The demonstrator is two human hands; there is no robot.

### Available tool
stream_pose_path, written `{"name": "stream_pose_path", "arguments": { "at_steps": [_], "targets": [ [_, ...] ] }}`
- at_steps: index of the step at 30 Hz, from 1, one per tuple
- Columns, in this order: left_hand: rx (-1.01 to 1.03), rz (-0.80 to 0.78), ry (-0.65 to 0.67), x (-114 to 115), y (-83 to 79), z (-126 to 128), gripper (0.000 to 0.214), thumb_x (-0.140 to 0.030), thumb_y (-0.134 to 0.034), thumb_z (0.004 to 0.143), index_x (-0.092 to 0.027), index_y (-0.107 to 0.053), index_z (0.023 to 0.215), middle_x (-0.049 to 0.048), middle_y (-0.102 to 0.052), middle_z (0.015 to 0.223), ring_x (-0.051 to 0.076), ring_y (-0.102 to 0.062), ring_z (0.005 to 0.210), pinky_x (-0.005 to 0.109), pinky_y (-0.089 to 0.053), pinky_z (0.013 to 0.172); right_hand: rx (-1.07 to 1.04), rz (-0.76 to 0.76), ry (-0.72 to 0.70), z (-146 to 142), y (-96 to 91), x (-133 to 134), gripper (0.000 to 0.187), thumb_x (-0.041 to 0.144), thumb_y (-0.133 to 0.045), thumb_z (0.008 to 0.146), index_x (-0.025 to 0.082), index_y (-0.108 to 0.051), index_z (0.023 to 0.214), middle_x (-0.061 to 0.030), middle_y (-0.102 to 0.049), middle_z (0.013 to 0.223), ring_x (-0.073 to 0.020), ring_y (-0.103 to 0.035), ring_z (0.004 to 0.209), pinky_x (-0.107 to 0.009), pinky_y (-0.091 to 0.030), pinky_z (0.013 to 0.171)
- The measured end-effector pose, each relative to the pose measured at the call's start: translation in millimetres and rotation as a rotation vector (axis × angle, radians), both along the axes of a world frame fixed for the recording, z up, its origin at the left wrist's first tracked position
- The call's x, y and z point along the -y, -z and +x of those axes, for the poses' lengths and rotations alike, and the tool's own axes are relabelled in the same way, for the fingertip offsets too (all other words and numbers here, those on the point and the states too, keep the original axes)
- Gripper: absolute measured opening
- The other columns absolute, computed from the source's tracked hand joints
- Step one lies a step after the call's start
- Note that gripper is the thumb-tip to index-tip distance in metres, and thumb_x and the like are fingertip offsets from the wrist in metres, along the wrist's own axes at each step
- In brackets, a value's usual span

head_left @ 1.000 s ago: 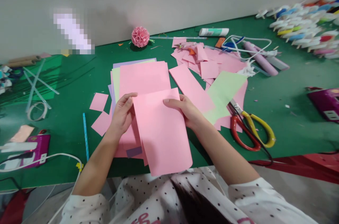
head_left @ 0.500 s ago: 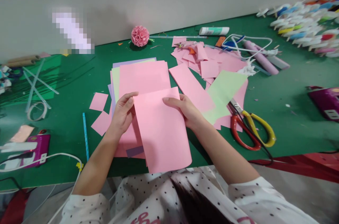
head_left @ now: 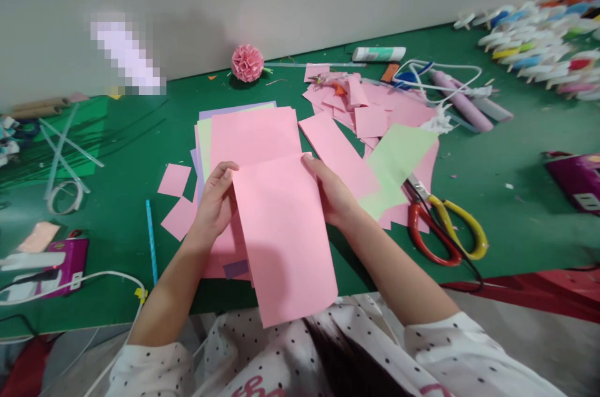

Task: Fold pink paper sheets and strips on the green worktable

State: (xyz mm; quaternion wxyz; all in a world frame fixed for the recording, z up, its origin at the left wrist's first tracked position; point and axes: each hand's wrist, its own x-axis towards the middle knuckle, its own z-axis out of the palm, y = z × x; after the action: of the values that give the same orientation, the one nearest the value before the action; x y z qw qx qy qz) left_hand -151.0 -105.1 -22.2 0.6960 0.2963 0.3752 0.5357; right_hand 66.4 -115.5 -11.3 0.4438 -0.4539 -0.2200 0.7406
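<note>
A sheet of pink paper (head_left: 288,241) is held between my two hands, its near end curving down over the table's front edge. My left hand (head_left: 218,197) pinches its far left corner. At the far right corner, my right hand (head_left: 332,187) grips it with the thumb on top; its other fingers are hidden behind the paper. Beneath and beyond lies a stack of coloured paper (head_left: 255,131), pink on top with green and purple edges showing. Two small pink squares (head_left: 174,179) lie left of the stack.
Right of my hands lie a pink strip (head_left: 340,153), green paper (head_left: 398,159) and scissors (head_left: 440,222) with red and yellow handles. Pink scraps (head_left: 370,103) are heaped behind. A pink paper ball (head_left: 247,63) sits by the wall. A blue stick (head_left: 151,241) lies left.
The sheet's near end has come closer to my body and a little lower. My right thumb has shifted up to the sheet's far corner.
</note>
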Motion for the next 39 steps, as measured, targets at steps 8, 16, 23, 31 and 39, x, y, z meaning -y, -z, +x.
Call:
{"name": "stream_pose_path", "arguments": {
  "at_steps": [8, 16, 23, 31, 39],
  "targets": [
    [-0.03, 0.017, 0.002, 0.6, -2.4, 0.5, 0.035, -0.048, -0.087, 0.076, -0.025, -0.064, 0.087, -0.0031, -0.063, 0.077, 0.011, -0.057, 0.067, 0.026, -0.048, 0.065, 0.082, 0.005, 0.055, 1.8, 6.5, -2.9, 0.036, 0.053, -0.086, 0.072, 0.022, -0.068, 0.077, -0.0011, -0.071, 0.074, -0.0185, -0.063, 0.068, -0.033, -0.052, 0.068],
    [-0.072, -0.003, -0.053, -2.7, 6.4, -2.3, 0.038, -0.048, -0.09, 0.071, -0.025, -0.069, 0.092, -0.0017, -0.069, 0.082, 0.013, -0.064, 0.073, 0.027, -0.052, 0.07, 0.102, 0.032, 0.095, -0.2, 0.4, -1.1, 0.03, 0.045, -0.089, 0.068, 0.021, -0.071, 0.072, -0.0024, -0.074, 0.072, -0.0182, -0.067, 0.067, -0.031, -0.055, 0.068],
    [-0.081, -0.009, -0.072, -1.6, 1.6, 0.0, 0.039, -0.051, -0.092, 0.068, -0.025, -0.071, 0.088, -0.0016, -0.07, 0.083, 0.013, -0.065, 0.073, 0.028, -0.055, 0.072, 0.069, 0.089, 0.063, -0.2, 1.2, 0.1, 0.028, 0.044, -0.089, 0.07, 0.021, -0.078, 0.08, -0.0032, -0.078, 0.077, -0.0171, -0.07, 0.066, -0.032, -0.059, 0.072],
    [-0.404, 0.132, -0.125, -3.3, 0.8, -3.5, 0.036, -0.053, -0.087, 0.074, -0.02, -0.075, 0.076, -0.0021, -0.062, 0.067, 0.009, -0.053, 0.059, 0.023, -0.045, 0.059, 0.177, 0.102, 0.138, 0.4, -1.3, -0.8, 0.03, 0.045, -0.089, 0.066, 0.022, -0.076, 0.079, -0.0037, -0.077, 0.079, -0.021, -0.072, 0.07, -0.035, -0.057, 0.071],
    [-0.677, 0.26, -0.261, 1.4, 0.9, -2.4, 0.023, -0.041, -0.088, 0.075, -0.021, -0.078, 0.078, 0.0004, -0.072, 0.074, 0.013, -0.063, 0.069, 0.024, -0.049, 0.064, 0.22, 0.098, 0.125, 0.7, -1.3, -0.2, 0.029, 0.045, -0.088, 0.066, 0.022, -0.074, 0.078, -0.0027, -0.075, 0.077, -0.0198, -0.069, 0.07, -0.035, -0.055, 0.07]
  ]
}}
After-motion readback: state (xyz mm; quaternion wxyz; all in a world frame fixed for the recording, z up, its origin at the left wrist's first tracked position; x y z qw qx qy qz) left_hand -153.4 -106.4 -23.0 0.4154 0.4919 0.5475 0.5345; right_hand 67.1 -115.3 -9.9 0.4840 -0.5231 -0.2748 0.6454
